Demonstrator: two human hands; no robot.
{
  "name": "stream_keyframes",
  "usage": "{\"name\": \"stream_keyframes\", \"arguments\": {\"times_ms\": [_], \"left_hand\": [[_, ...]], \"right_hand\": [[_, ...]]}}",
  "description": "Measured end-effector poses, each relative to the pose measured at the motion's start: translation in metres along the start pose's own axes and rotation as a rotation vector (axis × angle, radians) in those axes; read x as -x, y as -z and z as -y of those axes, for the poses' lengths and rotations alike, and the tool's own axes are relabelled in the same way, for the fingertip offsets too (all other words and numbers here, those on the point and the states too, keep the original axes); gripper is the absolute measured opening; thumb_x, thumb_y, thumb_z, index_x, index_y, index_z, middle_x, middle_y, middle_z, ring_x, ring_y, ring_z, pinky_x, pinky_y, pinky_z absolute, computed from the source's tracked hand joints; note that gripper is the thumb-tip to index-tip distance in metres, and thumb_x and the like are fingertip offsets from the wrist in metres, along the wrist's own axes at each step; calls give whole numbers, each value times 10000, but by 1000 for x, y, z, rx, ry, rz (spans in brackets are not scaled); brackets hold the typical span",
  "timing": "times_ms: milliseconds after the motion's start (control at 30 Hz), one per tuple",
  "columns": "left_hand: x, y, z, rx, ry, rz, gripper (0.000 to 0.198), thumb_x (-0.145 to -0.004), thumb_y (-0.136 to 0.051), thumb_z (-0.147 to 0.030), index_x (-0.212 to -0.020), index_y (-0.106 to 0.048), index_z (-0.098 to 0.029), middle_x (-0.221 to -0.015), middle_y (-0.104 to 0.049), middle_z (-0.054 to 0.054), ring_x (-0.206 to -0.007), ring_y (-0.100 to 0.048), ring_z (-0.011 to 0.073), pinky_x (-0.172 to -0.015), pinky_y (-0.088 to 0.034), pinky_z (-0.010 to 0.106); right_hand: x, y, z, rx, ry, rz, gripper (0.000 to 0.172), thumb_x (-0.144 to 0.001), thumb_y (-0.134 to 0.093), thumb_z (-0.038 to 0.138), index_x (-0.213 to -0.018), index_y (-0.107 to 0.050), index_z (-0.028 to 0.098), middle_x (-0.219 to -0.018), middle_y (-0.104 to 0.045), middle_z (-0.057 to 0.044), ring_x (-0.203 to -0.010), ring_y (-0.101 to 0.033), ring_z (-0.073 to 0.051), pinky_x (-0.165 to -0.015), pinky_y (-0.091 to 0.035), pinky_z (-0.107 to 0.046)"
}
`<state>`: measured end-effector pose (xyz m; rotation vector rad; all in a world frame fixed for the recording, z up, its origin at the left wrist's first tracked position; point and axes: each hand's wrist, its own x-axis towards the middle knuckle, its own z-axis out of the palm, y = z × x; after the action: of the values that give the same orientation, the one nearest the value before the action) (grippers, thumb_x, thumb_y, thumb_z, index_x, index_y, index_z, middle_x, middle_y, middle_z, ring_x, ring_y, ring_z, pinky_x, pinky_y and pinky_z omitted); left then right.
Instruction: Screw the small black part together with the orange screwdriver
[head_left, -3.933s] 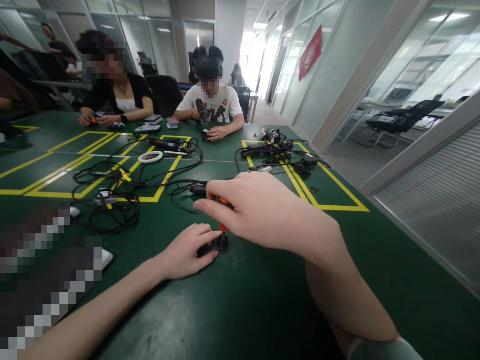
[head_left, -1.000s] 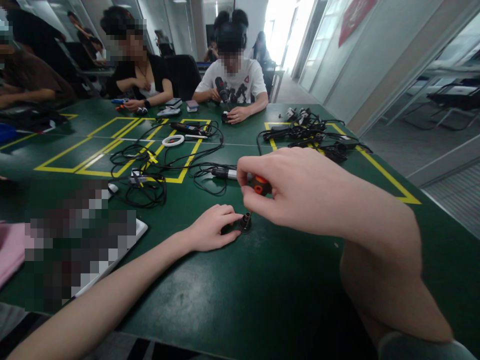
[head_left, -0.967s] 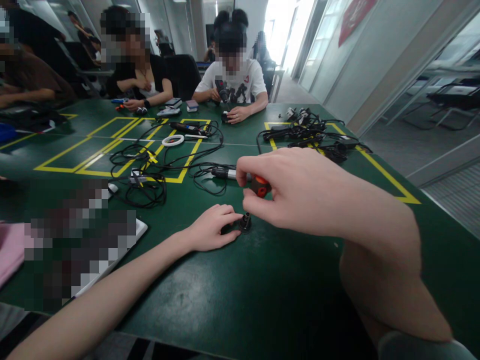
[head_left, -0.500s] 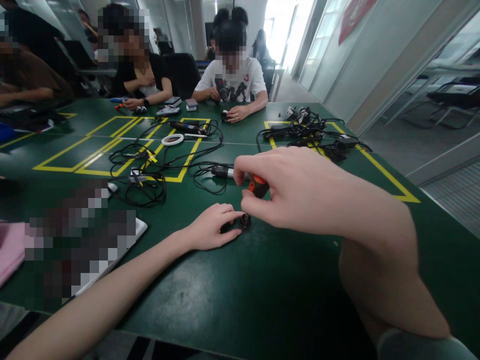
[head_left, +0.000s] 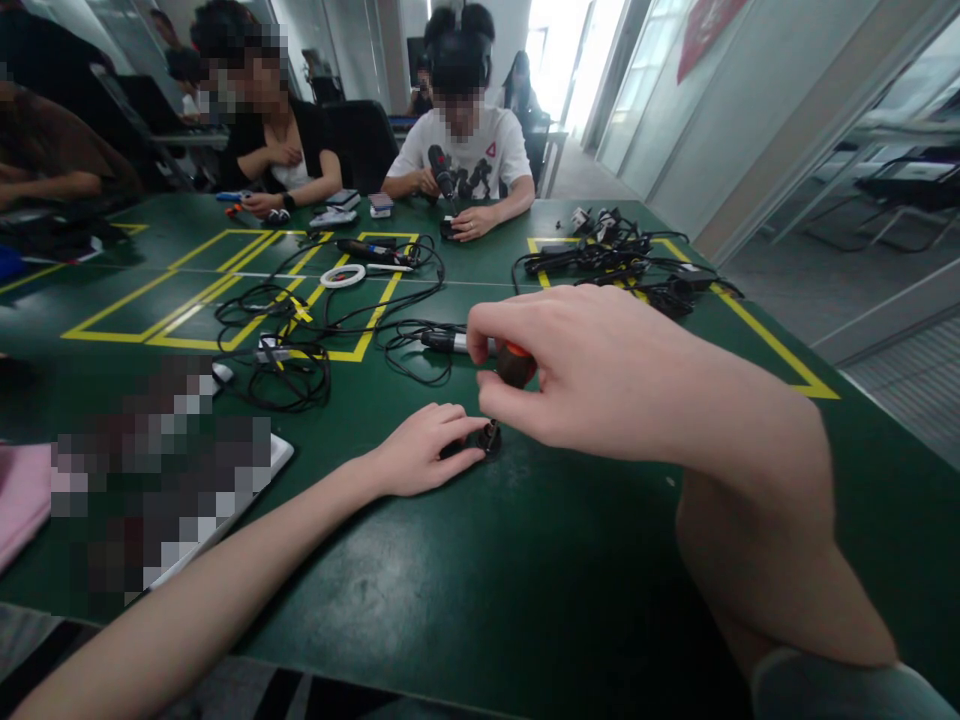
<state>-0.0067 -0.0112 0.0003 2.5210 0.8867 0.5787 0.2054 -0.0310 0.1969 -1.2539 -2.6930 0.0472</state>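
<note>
My right hand (head_left: pixel 600 375) is closed around the orange-and-black handle of a small screwdriver (head_left: pixel 514 363), held upright with its tip down on a small black part (head_left: pixel 490 439) on the green table (head_left: pixel 480 590). My left hand (head_left: pixel 420 452) lies on the table beside it, its fingers pressed on that black part and holding it in place. Most of the screwdriver's shaft is hidden by my fingers.
Tangled black cables (head_left: pixel 300 340) and a white ring (head_left: pixel 343 275) lie in the yellow-taped squares ahead. More cables (head_left: pixel 615 262) sit at the far right. Two people across the table work with their own tools. A blurred flat object (head_left: pixel 150 470) lies at my left.
My right hand has turned the screwdriver handle a little between its fingers. My left hand has stayed on the black part. The view shifted slightly.
</note>
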Motion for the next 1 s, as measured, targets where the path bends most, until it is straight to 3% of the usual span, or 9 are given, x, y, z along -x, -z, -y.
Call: {"name": "stream_keyframes", "arguments": {"times_ms": [100,167,333,467,567,633,833,1000], "left_hand": [[0,0,0,-1,-1,0,345,-1102,-539,-445,-1324,-705,-239,-1123,-723,103,-1045,-683,267,-979,-557,418],[-1,2,-1,0,-7,12,341,-1104,-537,-438,-1320,-704,-234,-1127,-719,107,-1046,-684,267,-977,-555,415],[-1,4,-2,4,-8,30,332,-1115,-518,-437,-1277,-712,-222,-1128,-720,110,-1048,-686,262,-951,-550,396],[-1,1,0,17,0,10,330,-1112,-526,-448,-1261,-723,-230,-1095,-723,94,-1025,-683,258,-954,-555,397],[-1,1,0,12,-2,16,337,-1112,-523,-451,-1287,-716,-237,-1108,-722,94,-1035,-683,260,-978,-556,409],[-1,2,0,5,-5,26,336,-1113,-523,-446,-1301,-711,-241,-1122,-720,99,-1039,-684,260,-993,-553,416],[-1,3,1,9,-7,28,334,-1113,-525,-442,-1299,-715,-239,-1130,-720,106,-1051,-684,263,-988,-556,409],[0,1,2,24,-4,17,350,-1118,-516,-458,-1313,-711,-244,-1148,-729,100,-1082,-690,266,-1007,-558,415]], "right_hand": [[-1,-1,0,28,-24,-19,315,-1017,-564,478,-937,-708,208,-823,-734,-59,-713,-584,-207,-640,-283,-321],[-1,-2,0,51,-36,-18,358,-1054,-511,479,-925,-707,208,-785,-714,-55,-672,-558,-197,-627,-264,-324],[1,-2,-4,39,-6,-35,216,-994,-510,287,-972,-711,211,-833,-727,-47,-686,-556,-184,-641,-265,-319],[1,-1,-2,-6,33,-8,146,-917,-622,327,-953,-709,215,-891,-759,-43,-728,-589,-192,-648,-286,-315],[-1,0,0,24,-14,-8,314,-1006,-575,473,-897,-714,213,-824,-749,-57,-722,-598,-206,-641,-276,-318],[-1,0,0,55,-37,-19,375,-1049,-521,480,-879,-717,208,-809,-749,-67,-716,-603,-206,-641,-273,-319],[0,-2,-3,26,10,-58,149,-937,-572,259,-924,-711,207,-883,-768,-51,-748,-613,-199,-659,-299,-316],[1,0,-2,-48,69,-51,151,-883,-583,240,-952,-709,196,-953,-768,-60,-807,-624,-203,-706,-350,-317]]}}
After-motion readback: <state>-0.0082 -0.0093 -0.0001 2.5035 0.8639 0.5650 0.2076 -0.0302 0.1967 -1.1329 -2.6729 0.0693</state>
